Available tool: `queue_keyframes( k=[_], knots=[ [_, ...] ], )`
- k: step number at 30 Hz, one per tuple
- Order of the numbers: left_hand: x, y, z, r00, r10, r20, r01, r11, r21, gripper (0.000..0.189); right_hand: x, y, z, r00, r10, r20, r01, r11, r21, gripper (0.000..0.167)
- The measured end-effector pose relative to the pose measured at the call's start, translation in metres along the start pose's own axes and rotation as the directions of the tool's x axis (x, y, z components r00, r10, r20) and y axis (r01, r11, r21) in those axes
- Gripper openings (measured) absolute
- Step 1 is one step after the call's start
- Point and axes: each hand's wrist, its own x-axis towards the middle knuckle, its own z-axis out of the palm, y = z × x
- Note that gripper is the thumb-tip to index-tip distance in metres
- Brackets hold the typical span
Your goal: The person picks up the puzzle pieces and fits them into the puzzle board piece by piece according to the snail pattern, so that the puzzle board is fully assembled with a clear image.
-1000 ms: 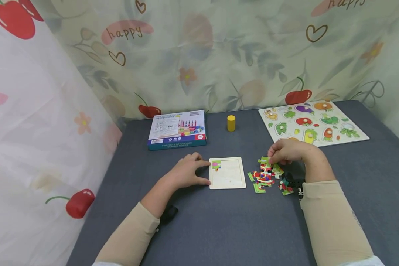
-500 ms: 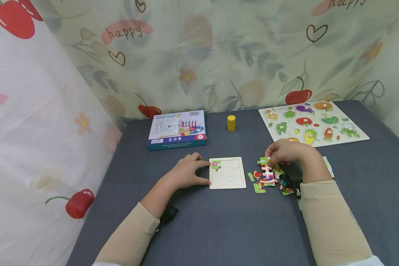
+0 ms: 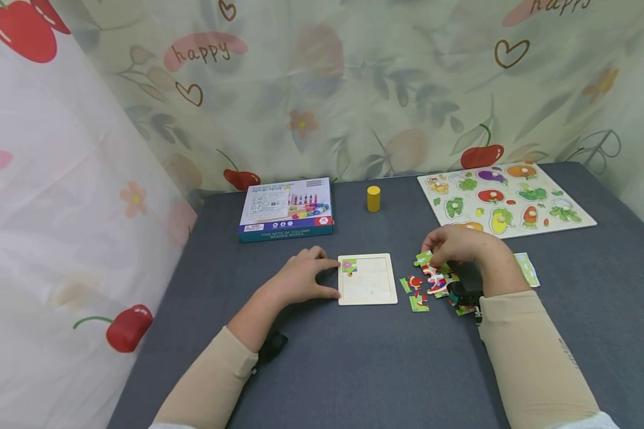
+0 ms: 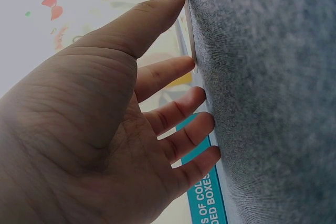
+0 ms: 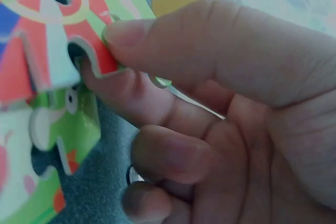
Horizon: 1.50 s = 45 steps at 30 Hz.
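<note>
My left hand [image 3: 300, 277] is spread beside a square wooden puzzle tray [image 3: 370, 291]. Its thumb and index fingertips touch the tray's left edge, and in the left wrist view the other fingers [image 4: 194, 129] are loosely extended. One green-and-pink puzzle piece [image 3: 349, 266] lies in the tray's upper left corner. To the right of the tray, my right hand [image 3: 461, 244] pinches a jigsaw piece [image 5: 92, 14] with green, red and white print between thumb and index finger. Several loose pieces [image 3: 418, 304] lie below that hand, partly hidden by it and the wrist camera.
A flat game box [image 3: 285, 210] lies at the back left. Beyond the tray stands a yellow cylinder [image 3: 373, 199]. A vegetable peg board [image 3: 507, 199] lies at the back right, and a pale green-and-white card [image 3: 527, 270] is partly behind the right wrist.
My right hand has shifted slightly left and the pinched piece has turned, with printed pieces beneath it shifting too. The pale card has come into view behind the wrist. My left hand stays put.
</note>
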Motion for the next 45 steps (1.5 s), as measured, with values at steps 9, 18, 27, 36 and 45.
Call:
queue_keyframes(
  k=[9,18,27,36,45],
  knots=[
    [0.0,0.002,-0.002,1.0,0.005,-0.003,-0.005,1.0,0.008,0.073,-0.001,-0.01,0.004,0.997,-0.012,-0.073,0.004,0.994,-0.11,0.019],
    [0.0,0.0,0.0,1.0,0.007,-0.007,-0.007,1.0,0.018,0.074,0.001,-0.02,0.009,0.993,0.035,-0.11,-0.055,0.982,-0.181,0.014],
    [0.001,0.0,0.001,1.0,0.005,-0.002,-0.005,1.0,0.01,0.075,-0.001,-0.017,0.007,0.996,0.022,-0.092,-0.036,0.987,-0.155,0.01],
    [0.001,0.0,0.0,1.0,0.001,0.003,-0.001,1.0,0.014,0.075,0.001,-0.014,0.007,0.994,0.029,-0.107,-0.047,0.983,-0.175,0.007],
    [0.001,-0.001,0.001,1.0,0.006,-0.004,-0.006,1.0,0.015,0.074,0.001,-0.013,0.007,0.992,0.036,-0.119,-0.061,0.976,-0.211,0.009]
  ],
)
